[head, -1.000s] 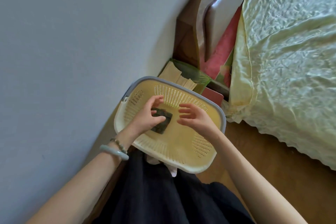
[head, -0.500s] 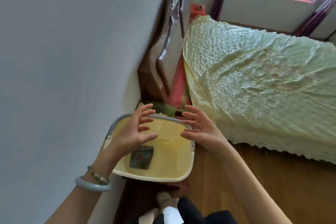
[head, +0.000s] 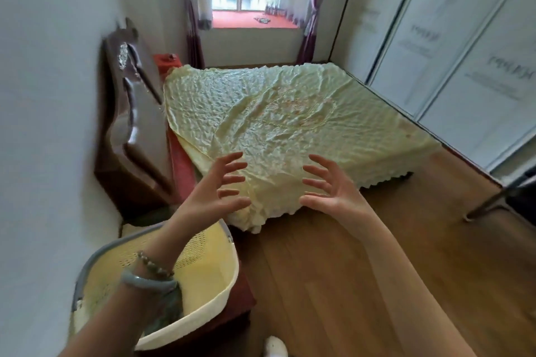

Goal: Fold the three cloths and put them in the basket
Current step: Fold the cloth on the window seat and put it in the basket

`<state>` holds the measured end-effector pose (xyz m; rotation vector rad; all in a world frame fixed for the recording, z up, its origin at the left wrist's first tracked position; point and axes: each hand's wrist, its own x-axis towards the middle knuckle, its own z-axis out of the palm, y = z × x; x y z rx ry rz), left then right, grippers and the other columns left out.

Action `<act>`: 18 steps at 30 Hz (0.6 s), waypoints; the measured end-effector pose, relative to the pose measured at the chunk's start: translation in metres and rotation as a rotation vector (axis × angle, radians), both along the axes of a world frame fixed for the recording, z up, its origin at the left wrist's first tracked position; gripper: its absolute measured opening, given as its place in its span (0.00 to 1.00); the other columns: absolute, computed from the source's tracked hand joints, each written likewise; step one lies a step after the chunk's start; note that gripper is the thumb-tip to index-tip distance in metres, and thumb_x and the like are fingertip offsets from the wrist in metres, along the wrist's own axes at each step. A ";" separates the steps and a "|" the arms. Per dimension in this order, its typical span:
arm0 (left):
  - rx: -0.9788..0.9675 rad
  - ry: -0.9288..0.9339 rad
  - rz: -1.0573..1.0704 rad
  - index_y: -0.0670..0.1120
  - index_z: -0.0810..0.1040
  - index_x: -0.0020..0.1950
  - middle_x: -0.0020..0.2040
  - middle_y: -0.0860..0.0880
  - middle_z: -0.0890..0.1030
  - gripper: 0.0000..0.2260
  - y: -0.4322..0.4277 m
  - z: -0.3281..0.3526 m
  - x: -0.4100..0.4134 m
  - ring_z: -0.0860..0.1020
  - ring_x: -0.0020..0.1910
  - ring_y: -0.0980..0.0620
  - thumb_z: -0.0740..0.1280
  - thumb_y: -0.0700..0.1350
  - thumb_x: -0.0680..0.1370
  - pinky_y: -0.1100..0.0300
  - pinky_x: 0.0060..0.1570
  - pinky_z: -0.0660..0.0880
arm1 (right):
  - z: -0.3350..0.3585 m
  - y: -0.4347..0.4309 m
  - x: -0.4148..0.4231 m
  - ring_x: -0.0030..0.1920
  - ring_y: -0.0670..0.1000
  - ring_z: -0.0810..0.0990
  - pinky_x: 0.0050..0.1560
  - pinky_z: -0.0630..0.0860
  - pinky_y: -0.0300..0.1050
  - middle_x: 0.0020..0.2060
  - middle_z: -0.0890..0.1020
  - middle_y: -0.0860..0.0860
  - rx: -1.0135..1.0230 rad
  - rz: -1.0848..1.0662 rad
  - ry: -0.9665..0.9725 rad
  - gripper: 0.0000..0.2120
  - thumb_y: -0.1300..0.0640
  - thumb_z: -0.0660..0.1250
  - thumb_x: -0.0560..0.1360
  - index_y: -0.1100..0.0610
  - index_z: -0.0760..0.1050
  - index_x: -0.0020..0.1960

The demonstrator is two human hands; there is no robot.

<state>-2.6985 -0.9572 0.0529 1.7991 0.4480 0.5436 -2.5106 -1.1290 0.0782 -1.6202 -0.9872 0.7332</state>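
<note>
Green cloth [head: 170,312] in yellow basket [head: 208,269], well below left hand [head: 213,197], right hand [head: 336,194], both splayed, empty

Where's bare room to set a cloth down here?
Basket: bare bottom on the bed side; the folded cloth crowds the side under the left forearm. Bed cover: bare wherever visible. Wood floor between bed and wardrobe doors is open too.

Basket [head: 213,275]: matt pale plastic, perforated walls, grey rim.
Cloth [head: 171,306] in basket: dark, soft-looking, mostly hidden by wrist.
Bedspread [head: 275,113]: crinkled cloth, slight sheen, scalloped edge.
Headboard [head: 130,124]: dark wood, high gloss.
Floor [head: 333,284]: smooth wood planks, low sheen.
Bangle [head: 145,282]: smooth, glossy.
Wall [head: 43,95]: matt.
</note>
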 end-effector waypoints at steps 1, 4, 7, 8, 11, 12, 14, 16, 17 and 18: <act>0.000 -0.005 -0.049 0.58 0.63 0.70 0.65 0.56 0.73 0.35 -0.005 0.001 0.013 0.76 0.59 0.59 0.75 0.45 0.66 0.57 0.57 0.76 | 0.001 -0.015 0.006 0.61 0.47 0.76 0.58 0.77 0.44 0.65 0.73 0.49 0.004 -0.052 0.002 0.36 0.64 0.75 0.68 0.45 0.63 0.70; 0.008 -0.018 -0.198 0.61 0.63 0.68 0.65 0.55 0.73 0.35 -0.023 0.004 0.056 0.76 0.60 0.58 0.75 0.50 0.65 0.58 0.56 0.76 | 0.005 -0.059 0.025 0.62 0.47 0.76 0.57 0.77 0.41 0.65 0.73 0.49 0.028 -0.206 0.018 0.37 0.65 0.74 0.68 0.46 0.63 0.70; 0.016 -0.015 -0.333 0.63 0.64 0.67 0.65 0.56 0.73 0.34 -0.043 0.005 0.102 0.75 0.60 0.57 0.74 0.53 0.64 0.57 0.56 0.76 | 0.005 -0.101 0.046 0.61 0.47 0.76 0.58 0.77 0.43 0.65 0.73 0.50 0.036 -0.357 0.014 0.36 0.67 0.74 0.68 0.47 0.63 0.70; 0.020 -0.009 -0.375 0.63 0.64 0.67 0.65 0.56 0.73 0.34 -0.050 0.005 0.118 0.75 0.60 0.58 0.74 0.53 0.64 0.57 0.57 0.76 | 0.003 -0.114 0.053 0.61 0.48 0.76 0.58 0.77 0.43 0.65 0.73 0.51 0.042 -0.408 0.017 0.36 0.67 0.73 0.68 0.48 0.63 0.70; 0.023 0.006 -0.482 0.61 0.63 0.69 0.66 0.56 0.72 0.35 -0.072 0.005 0.165 0.75 0.61 0.58 0.74 0.53 0.65 0.56 0.58 0.76 | -0.002 -0.152 0.077 0.61 0.48 0.76 0.58 0.77 0.45 0.65 0.73 0.51 0.055 -0.533 0.026 0.37 0.68 0.73 0.68 0.48 0.63 0.70; 0.018 0.007 -0.510 0.60 0.63 0.69 0.66 0.56 0.72 0.35 -0.079 0.005 0.181 0.75 0.61 0.58 0.74 0.53 0.65 0.56 0.58 0.75 | -0.004 -0.163 0.087 0.61 0.48 0.76 0.58 0.77 0.45 0.65 0.73 0.50 0.056 -0.564 0.027 0.37 0.67 0.73 0.68 0.48 0.63 0.70; 0.007 0.008 -0.554 0.60 0.63 0.69 0.65 0.56 0.73 0.35 -0.093 0.005 0.213 0.75 0.61 0.57 0.74 0.54 0.64 0.55 0.58 0.75 | -0.008 -0.182 0.107 0.61 0.47 0.76 0.58 0.76 0.44 0.65 0.73 0.48 0.051 -0.613 0.029 0.37 0.66 0.74 0.68 0.46 0.63 0.70; -0.005 0.009 -0.583 0.59 0.63 0.69 0.66 0.55 0.73 0.36 -0.108 0.005 0.246 0.75 0.61 0.57 0.74 0.54 0.64 0.54 0.58 0.75 | -0.010 -0.200 0.130 0.61 0.45 0.76 0.58 0.76 0.43 0.64 0.74 0.47 0.067 -0.659 0.026 0.36 0.65 0.74 0.68 0.45 0.64 0.69; -0.010 0.009 -0.591 0.58 0.63 0.70 0.66 0.55 0.72 0.36 -0.114 0.005 0.257 0.75 0.61 0.57 0.74 0.54 0.64 0.54 0.58 0.75 | -0.011 -0.207 0.139 0.61 0.45 0.76 0.58 0.76 0.43 0.63 0.74 0.46 0.073 -0.672 0.020 0.35 0.65 0.74 0.69 0.45 0.64 0.69; -0.015 0.008 -0.599 0.58 0.63 0.70 0.66 0.56 0.72 0.36 -0.120 0.004 0.272 0.75 0.61 0.57 0.73 0.54 0.64 0.54 0.58 0.75 | -0.010 -0.214 0.150 0.61 0.44 0.76 0.59 0.76 0.43 0.63 0.74 0.46 0.076 -0.686 0.015 0.35 0.65 0.74 0.69 0.45 0.64 0.69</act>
